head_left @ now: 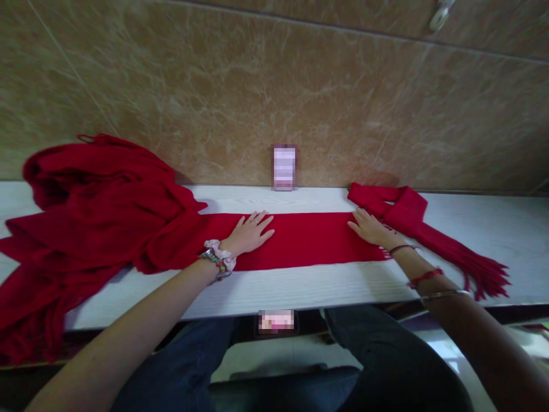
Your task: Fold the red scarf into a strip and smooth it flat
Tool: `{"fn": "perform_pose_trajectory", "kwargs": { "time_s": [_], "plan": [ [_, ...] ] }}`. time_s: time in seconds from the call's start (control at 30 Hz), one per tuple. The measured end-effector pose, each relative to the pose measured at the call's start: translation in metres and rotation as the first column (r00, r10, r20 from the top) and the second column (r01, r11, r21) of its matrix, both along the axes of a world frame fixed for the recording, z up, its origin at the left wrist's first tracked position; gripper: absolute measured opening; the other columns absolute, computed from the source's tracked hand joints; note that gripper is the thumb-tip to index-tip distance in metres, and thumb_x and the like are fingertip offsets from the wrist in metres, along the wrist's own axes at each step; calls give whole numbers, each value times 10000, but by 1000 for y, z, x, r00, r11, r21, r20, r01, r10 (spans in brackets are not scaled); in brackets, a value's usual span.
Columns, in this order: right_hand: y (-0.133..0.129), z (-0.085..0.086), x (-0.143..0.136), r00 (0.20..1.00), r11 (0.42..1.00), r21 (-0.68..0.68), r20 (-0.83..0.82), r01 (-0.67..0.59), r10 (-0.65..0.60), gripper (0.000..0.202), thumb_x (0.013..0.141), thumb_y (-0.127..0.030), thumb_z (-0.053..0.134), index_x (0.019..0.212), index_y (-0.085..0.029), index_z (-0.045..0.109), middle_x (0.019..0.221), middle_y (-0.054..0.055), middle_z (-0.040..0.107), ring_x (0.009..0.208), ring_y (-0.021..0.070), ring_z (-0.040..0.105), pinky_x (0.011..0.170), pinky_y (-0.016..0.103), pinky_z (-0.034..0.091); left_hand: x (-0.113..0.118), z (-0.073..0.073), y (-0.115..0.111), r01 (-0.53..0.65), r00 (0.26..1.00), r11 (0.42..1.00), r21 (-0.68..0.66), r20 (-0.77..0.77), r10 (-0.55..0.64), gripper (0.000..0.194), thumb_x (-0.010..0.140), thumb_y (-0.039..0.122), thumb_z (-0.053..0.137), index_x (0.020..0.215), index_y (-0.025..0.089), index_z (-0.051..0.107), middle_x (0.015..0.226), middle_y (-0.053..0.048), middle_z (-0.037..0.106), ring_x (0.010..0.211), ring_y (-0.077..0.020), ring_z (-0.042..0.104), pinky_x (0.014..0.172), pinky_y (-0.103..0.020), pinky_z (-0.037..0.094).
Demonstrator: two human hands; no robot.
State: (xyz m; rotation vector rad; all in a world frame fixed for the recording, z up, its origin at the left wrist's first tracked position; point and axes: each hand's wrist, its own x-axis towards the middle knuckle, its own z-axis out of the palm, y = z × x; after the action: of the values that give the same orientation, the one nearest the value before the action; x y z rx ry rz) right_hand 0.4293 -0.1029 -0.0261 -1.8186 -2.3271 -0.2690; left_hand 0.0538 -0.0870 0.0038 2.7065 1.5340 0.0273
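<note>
A red scarf (306, 240) lies stretched flat across the table, its short white-looking fringe at the right end. My left hand (250, 234) rests flat on the scarf's left part, fingers spread. Near the fringed end my right hand (369, 228) presses down on the cloth, also with fingers apart. Toward the left the flat strip runs up against a large crumpled heap of red scarves (111, 212), so where it ends is hidden. Just beyond my right hand, another red scarf (412, 214) lies loosely folded, its long tassels pointing to the lower right.
The narrow white wood-grain table (274, 289) stands against a brown marble-patterned tiled wall (257, 97). A phone (284, 167) with a blurred screen leans upright on the wall. Another blurred screen (277, 322) shows below the front edge, between my legs.
</note>
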Motion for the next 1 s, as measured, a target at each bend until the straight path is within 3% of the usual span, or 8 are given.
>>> {"fn": "perform_pose_trajectory", "kwargs": {
  "time_s": [0.1, 0.23, 0.3, 0.4, 0.6, 0.7, 0.8, 1.0],
  "plan": [
    [-3, 10, -38, 998, 1000, 17, -59, 5, -4, 574, 914, -393, 280, 1326, -1, 357, 1387, 257, 335, 1317, 338, 246, 1023, 547, 274, 8, 6, -4, 4, 1000, 999, 40, -2, -4, 541, 916, 463, 215, 1393, 217, 280, 1490, -88, 171, 1360, -270, 148, 1057, -533, 158],
    [-16, 21, -113, 965, 968, -24, -93, -248, 245, 589, 912, -431, 295, 1367, -57, 324, 1439, 196, 275, 1345, 280, 193, 1059, 484, 243, 16, 3, -9, -12, 999, 999, 44, 31, 10, 554, 907, 498, 208, 1401, 251, 258, 1494, -55, 169, 1358, -300, 132, 1042, -559, 178],
    [-21, 21, -133, 955, 954, -78, -78, -290, 285, 570, 917, -433, 272, 1370, -92, 330, 1439, 166, 290, 1340, 266, 214, 1054, 482, 250, 17, -2, -9, -30, 999, 999, 19, 29, 29, 551, 904, 507, 201, 1397, 268, 267, 1491, -34, 183, 1356, -299, 143, 1041, -559, 185],
    [-20, 16, -128, 968, 958, -139, -41, -252, 249, 553, 921, -427, 257, 1367, -112, 343, 1437, 154, 300, 1328, 273, 244, 1042, 495, 261, 15, -7, -8, -39, 999, 999, 16, 35, 39, 550, 902, 508, 203, 1394, 272, 272, 1488, -28, 192, 1354, -286, 160, 1045, -548, 189],
    [-2, 1, -53, 997, 991, -115, -14, -73, 72, 556, 920, -404, 243, 1345, -64, 357, 1402, 204, 343, 1318, 292, 266, 1003, 519, 314, 15, -4, -10, -36, 998, 999, 2, 45, 36, 543, 907, 493, 210, 1394, 261, 276, 1487, -29, 196, 1354, -279, 165, 1053, -538, 183],
    [3, 2, -40, 999, 999, -41, -40, 8, -9, 574, 918, -410, 246, 1314, -20, 387, 1361, 251, 383, 1303, 326, 286, 1004, 529, 311, 15, 2, -12, -34, 999, 999, -18, 40, 35, 546, 911, 492, 203, 1394, 248, 277, 1489, -49, 188, 1357, -277, 157, 1055, -538, 175],
    [1, 11, -69, 994, 999, 40, -106, 7, -3, 586, 921, -434, 244, 1327, -31, 370, 1387, 238, 351, 1316, 331, 251, 1018, 529, 291, 10, 13, -11, -89, 995, 996, 15, 48, 89, 545, 914, 498, 189, 1389, 249, 288, 1489, -75, 183, 1356, -304, 141, 1042, -573, 162],
    [-23, 28, -172, 940, 941, -46, -81, -335, 331, 629, 911, -488, 271, 1359, -52, 340, 1437, 190, 283, 1337, 292, 211, 1059, 465, 253, -27, 12, -7, -322, 947, 947, -8, 18, 322, 573, 902, 514, 200, 1397, 233, 275, 1489, -105, 172, 1339, -371, 151, 1010, -612, 190]
  ]
}}
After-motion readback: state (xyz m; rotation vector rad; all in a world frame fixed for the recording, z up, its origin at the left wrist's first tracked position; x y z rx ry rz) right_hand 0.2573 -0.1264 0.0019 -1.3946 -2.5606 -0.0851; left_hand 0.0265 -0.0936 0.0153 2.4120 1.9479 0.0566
